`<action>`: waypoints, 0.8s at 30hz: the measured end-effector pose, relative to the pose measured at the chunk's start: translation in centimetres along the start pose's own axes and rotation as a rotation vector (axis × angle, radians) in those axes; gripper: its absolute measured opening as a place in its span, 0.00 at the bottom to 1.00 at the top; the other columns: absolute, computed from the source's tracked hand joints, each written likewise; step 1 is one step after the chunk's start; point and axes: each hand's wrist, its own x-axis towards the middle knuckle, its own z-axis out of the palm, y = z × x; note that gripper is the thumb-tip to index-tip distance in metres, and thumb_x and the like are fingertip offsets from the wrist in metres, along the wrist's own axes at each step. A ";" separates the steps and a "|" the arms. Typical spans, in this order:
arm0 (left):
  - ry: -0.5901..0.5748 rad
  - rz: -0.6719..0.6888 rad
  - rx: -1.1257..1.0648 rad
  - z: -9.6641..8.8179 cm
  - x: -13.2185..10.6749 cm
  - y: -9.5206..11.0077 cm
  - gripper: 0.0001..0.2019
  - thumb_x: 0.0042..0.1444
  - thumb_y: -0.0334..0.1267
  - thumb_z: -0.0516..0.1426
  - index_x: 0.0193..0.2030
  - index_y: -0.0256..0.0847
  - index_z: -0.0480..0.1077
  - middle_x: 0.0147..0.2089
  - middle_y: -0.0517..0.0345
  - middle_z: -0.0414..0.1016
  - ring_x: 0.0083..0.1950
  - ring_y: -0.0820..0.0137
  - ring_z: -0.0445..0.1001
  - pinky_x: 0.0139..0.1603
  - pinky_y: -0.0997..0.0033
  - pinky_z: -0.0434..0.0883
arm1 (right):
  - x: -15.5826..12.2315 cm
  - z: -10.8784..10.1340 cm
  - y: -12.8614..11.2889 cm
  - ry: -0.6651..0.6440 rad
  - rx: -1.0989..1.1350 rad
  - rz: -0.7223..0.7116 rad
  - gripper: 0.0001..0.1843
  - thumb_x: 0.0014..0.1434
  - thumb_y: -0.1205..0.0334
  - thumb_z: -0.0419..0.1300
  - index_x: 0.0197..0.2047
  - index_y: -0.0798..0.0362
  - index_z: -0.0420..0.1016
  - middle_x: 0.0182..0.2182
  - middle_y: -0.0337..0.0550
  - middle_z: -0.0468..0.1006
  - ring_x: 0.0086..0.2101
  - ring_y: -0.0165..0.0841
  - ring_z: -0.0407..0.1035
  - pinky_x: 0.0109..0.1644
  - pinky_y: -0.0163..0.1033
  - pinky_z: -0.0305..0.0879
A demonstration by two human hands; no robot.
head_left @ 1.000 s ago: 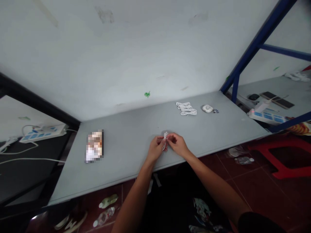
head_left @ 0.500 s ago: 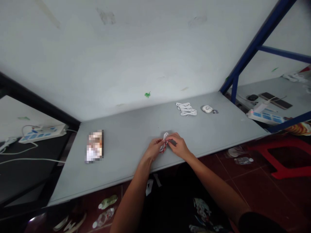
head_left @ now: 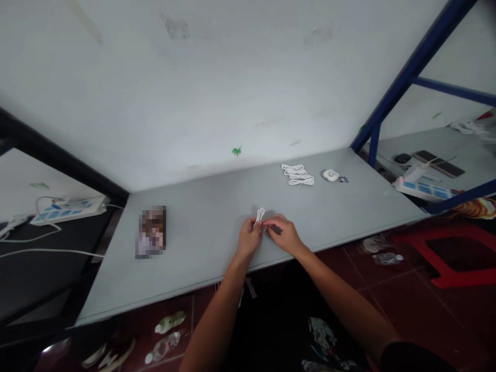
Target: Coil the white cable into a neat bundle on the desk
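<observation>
A small bundle of white cable (head_left: pixel 259 217) stands up out of my left hand (head_left: pixel 248 236), its loops pinched in the fingers. My right hand (head_left: pixel 284 234) is just to the right, with its fingertips closed on the lower end of the same bundle. Both hands rest low over the grey table (head_left: pixel 201 268), near its front edge. A dark patch shows under my right fingers, and I cannot tell whether it is shadow or an object. Farther back lie several coiled white cables (head_left: pixel 298 175), with a white earbud case (head_left: pixel 330 175) beside them.
A pixelated packet (head_left: pixel 151 232) lies on the table's left part. A white wall rises behind, and a blue metal frame (head_left: pixel 403 82) stands at right. Power strips (head_left: pixel 422 189) sit on neighbouring tables. Below lie plastic bottles (head_left: pixel 163 347) and a red stool (head_left: pixel 445 253).
The white cable bundle now stands more upright and has shifted slightly left. My fingers have closed in around its lower end, and my hands sit closer together.
</observation>
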 end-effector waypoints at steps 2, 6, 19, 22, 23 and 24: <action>0.017 -0.018 -0.063 -0.2 -0.3 0.4 0.15 0.57 0.50 0.58 0.37 0.38 0.70 0.23 0.65 0.65 0.21 0.76 0.62 0.21 0.75 0.60 | -0.2 -0.1 -0.1 -0.036 0.079 0.060 0.10 0.60 0.65 0.59 0.43 0.48 0.80 0.41 0.45 0.83 0.39 0.36 0.74 0.46 0.43 0.70; 0.035 0.100 -0.043 0.1 -1.2 0.9 0.15 0.57 0.49 0.59 0.38 0.37 0.72 0.27 0.62 0.69 0.23 0.75 0.64 0.24 0.74 0.64 | -0.5 0.2 0.2 0.033 0.280 0.352 0.11 0.59 0.55 0.62 0.40 0.51 0.81 0.37 0.46 0.83 0.35 0.36 0.75 0.41 0.41 0.71; 0.121 0.279 -0.032 0.7 -2.1 0.7 0.13 0.58 0.46 0.61 0.43 0.38 0.76 0.41 0.52 0.79 0.41 0.66 0.76 0.44 0.67 0.70 | 1.0 -0.2 0.3 -0.099 0.603 0.755 0.14 0.43 0.54 0.73 0.31 0.54 0.82 0.24 0.39 0.77 0.25 0.29 0.68 0.28 0.35 0.63; 0.119 0.272 -0.042 0.7 -2.1 0.5 0.13 0.57 0.45 0.62 0.43 0.38 0.77 0.42 0.51 0.80 0.43 0.65 0.76 0.46 0.66 0.71 | 1.0 -0.3 0.4 -0.105 0.621 0.717 0.13 0.43 0.55 0.72 0.32 0.53 0.82 0.26 0.39 0.78 0.27 0.30 0.68 0.29 0.35 0.65; 0.117 0.270 -0.045 0.7 -2.1 0.4 0.13 0.56 0.44 0.62 0.43 0.39 0.77 0.42 0.51 0.80 0.44 0.64 0.77 0.47 0.65 0.71 | 1.0 -0.3 0.4 -0.101 0.625 0.702 0.13 0.44 0.54 0.72 0.32 0.53 0.82 0.27 0.39 0.78 0.27 0.30 0.69 0.29 0.35 0.65; 0.114 0.268 -0.048 0.6 -2.0 0.3 0.12 0.56 0.44 0.62 0.43 0.39 0.78 0.42 0.51 0.80 0.44 0.64 0.77 0.48 0.65 0.71 | 1.0 -0.4 0.4 -0.098 0.631 0.688 0.13 0.44 0.54 0.72 0.32 0.52 0.82 0.28 0.40 0.79 0.28 0.30 0.69 0.30 0.35 0.66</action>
